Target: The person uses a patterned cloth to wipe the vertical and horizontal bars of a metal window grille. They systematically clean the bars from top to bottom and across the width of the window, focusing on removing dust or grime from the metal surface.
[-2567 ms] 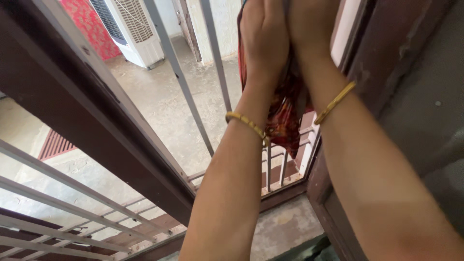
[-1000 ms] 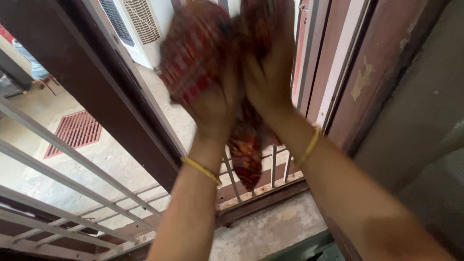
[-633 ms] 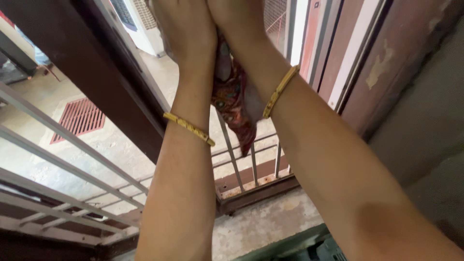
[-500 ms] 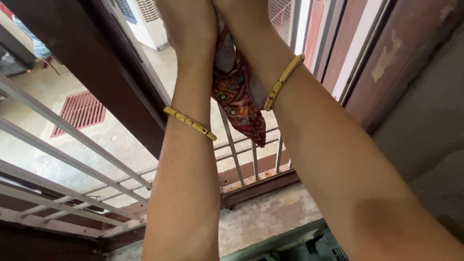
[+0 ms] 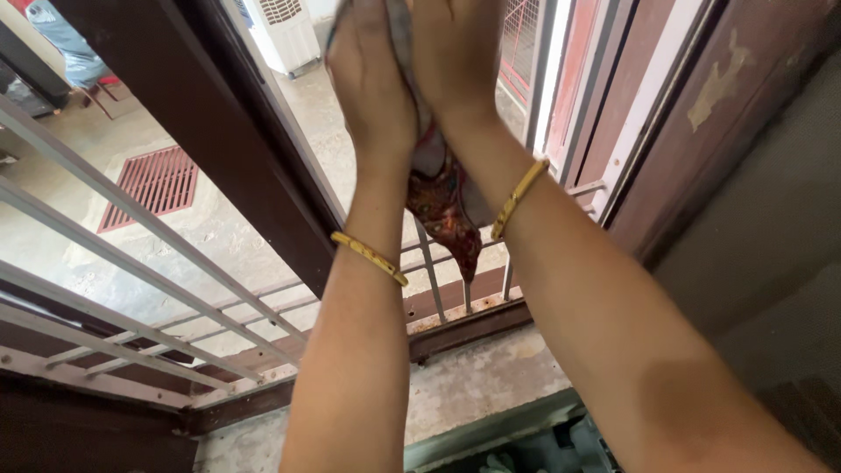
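Two hands meet at the top centre of the frame, pressed palm toward palm with a red patterned cloth (image 5: 442, 206) squeezed between them. The left hand (image 5: 372, 79) shows its back, fingers curled over the upper, greyish part of the cloth; the right hand (image 5: 455, 57) lies close against it, fingers closed on the same bundle. The loose end of the cloth hangs down between the two wrists, ending in a point near the middle of the frame. A gold bangle (image 5: 370, 257) sits on the left wrist and another gold bangle (image 5: 519, 198) on the right. Behind the hands stands a window grille of grey metal bars (image 5: 131, 263) that runs across the left half of the frame, crossed by a dark brown wooden frame (image 5: 236, 158). Through the bars, at the upper left, a red floor grate (image 5: 149, 184) lies in the concrete courtyard floor, and a white air cooler (image 5: 285, 31) stands at the top edge
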